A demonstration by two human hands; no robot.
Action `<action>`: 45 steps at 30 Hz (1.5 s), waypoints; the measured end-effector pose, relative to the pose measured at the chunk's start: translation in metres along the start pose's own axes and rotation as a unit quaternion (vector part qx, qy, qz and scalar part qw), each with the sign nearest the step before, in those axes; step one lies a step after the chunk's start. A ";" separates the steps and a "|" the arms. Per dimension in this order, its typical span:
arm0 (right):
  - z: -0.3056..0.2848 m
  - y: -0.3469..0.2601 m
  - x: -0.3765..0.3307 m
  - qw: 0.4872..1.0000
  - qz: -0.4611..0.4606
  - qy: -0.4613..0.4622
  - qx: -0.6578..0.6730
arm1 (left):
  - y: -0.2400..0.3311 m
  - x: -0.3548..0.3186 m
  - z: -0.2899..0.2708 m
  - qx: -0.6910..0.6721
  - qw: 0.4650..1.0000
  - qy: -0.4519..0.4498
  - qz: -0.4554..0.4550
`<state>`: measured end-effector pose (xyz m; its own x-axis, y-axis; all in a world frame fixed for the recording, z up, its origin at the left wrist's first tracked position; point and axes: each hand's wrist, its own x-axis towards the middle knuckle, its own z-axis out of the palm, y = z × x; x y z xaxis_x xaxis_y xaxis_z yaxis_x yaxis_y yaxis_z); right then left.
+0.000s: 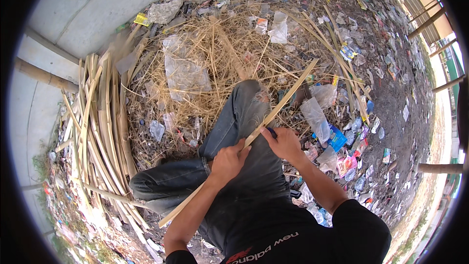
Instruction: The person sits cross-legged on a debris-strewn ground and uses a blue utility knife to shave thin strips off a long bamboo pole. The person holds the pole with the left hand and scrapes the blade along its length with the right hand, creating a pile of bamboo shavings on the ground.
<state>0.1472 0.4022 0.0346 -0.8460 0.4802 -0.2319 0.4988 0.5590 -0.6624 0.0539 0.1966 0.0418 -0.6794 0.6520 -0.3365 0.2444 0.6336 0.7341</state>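
Note:
A long pale bamboo strip runs diagonally across my lap, from the lower left to the upper right. My left hand grips it near its middle, above my jeans-clad thigh. My right hand is closed on a small dark-handled knife pressed against the strip just beyond my left hand. The blade is hidden by the strip and my fingers. I sit on the ground with my right leg stretched forward and my left leg bent.
A pile of split bamboo strips lies to my left beside a grey concrete wall. Dry shavings and straw cover the ground ahead. Plastic litter lies scattered to the right, where wooden fence posts stand.

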 end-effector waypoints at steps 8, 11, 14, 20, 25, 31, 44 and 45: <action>-0.010 0.023 0.020 0.970 0.058 -0.185 0.146 | -0.002 0.000 0.002 -0.012 0.999 0.014 0.032; -0.014 0.041 0.033 0.899 0.198 -0.319 0.225 | -0.003 0.003 0.003 -0.016 0.998 0.027 0.057; -0.009 0.044 0.032 0.916 0.163 -0.286 0.228 | -0.006 0.004 0.002 -0.022 0.998 0.022 0.061; 0.001 -0.003 -0.005 1.000 -0.003 -0.024 0.012 | -0.005 0.002 0.001 -0.022 0.999 0.020 0.032; 0.017 -0.010 -0.015 0.997 -0.021 -0.077 -0.001 | -0.002 0.011 0.007 -0.027 0.999 -0.035 0.010; 0.016 0.050 0.010 0.959 -0.075 -0.058 0.267 | -0.004 0.013 0.002 -0.060 0.996 -0.014 0.060; -0.085 0.086 0.037 0.978 0.105 0.164 -0.067 | -0.031 -0.009 -0.025 -0.136 0.988 -0.066 -0.012; -0.077 0.084 0.032 0.985 0.061 0.124 -0.101 | -0.030 -0.009 -0.026 -0.137 0.988 -0.065 -0.010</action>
<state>0.1770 0.5167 0.0268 -0.7176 0.6886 -0.1040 0.6427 0.5973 -0.4799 0.0349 0.1609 0.0381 -0.5838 0.6999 -0.4114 0.0242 0.5215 0.8529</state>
